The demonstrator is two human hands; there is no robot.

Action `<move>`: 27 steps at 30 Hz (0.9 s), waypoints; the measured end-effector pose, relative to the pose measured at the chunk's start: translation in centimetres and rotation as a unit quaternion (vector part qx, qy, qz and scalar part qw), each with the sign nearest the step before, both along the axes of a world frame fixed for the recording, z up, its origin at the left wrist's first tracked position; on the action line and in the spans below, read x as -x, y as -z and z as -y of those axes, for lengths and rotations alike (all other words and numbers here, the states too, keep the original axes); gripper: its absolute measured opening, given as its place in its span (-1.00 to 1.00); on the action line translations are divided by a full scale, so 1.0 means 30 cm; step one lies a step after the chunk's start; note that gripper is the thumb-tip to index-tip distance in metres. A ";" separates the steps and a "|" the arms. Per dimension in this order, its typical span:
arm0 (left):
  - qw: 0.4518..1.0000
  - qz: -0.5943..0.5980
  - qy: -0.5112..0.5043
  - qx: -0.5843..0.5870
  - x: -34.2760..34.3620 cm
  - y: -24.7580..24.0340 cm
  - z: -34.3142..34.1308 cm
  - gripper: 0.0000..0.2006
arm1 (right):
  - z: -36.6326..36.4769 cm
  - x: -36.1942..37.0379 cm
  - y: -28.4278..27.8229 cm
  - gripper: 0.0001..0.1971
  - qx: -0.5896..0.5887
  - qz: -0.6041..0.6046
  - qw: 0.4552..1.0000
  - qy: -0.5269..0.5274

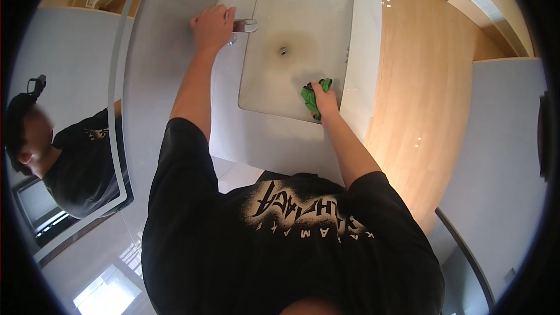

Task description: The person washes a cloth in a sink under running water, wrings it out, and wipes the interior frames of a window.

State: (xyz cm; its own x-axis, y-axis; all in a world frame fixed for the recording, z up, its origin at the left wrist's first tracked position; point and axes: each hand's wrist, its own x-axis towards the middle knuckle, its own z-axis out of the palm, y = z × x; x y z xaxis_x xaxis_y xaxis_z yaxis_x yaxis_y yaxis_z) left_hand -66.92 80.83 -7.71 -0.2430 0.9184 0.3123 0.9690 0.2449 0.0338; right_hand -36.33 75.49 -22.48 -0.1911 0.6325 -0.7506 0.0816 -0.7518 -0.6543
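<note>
My left hand (212, 28) is at the chrome faucet (246, 25) beside the sink, its fingers curled round the wall-side end, which they mostly hide. The spout reaches over the rim of the rectangular white sink (248, 76). Inside the basin's near right corner, my right hand (326, 100) is closed on a crumpled green cloth (309, 97) with dark edges. The cloth lies against the basin surface. A small dark drain (283, 51) shows in the basin, with a brownish tint around it. Whether water runs from the spout, I cannot tell.
The pale countertop (280, 140) surrounds the sink. Along the left wall runs a mirror (76, 81) with a light strip, reflecting my upper body. To the right are a wooden panel (426, 81) and a grey wall (501, 140). A dark rail (466, 254) stands at lower right.
</note>
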 end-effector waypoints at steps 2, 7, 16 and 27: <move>0.997 0.047 -0.031 0.048 0.020 -0.001 -0.002 -0.64 | 0.003 0.002 -0.019 -0.71 0.023 -0.045 0.998 0.042; 0.995 0.079 -0.035 0.057 0.013 -0.018 -0.015 -0.63 | -0.016 -0.001 0.016 -0.67 0.045 -0.091 0.993 0.056; 0.990 0.138 0.015 -0.012 -0.028 -0.043 0.019 -0.61 | -0.046 0.065 0.103 -0.46 0.006 -0.102 0.994 0.047; 0.906 0.225 0.006 -0.358 -0.103 0.142 0.302 -0.79 | -0.228 0.392 -0.065 -0.71 0.093 -0.365 0.923 0.082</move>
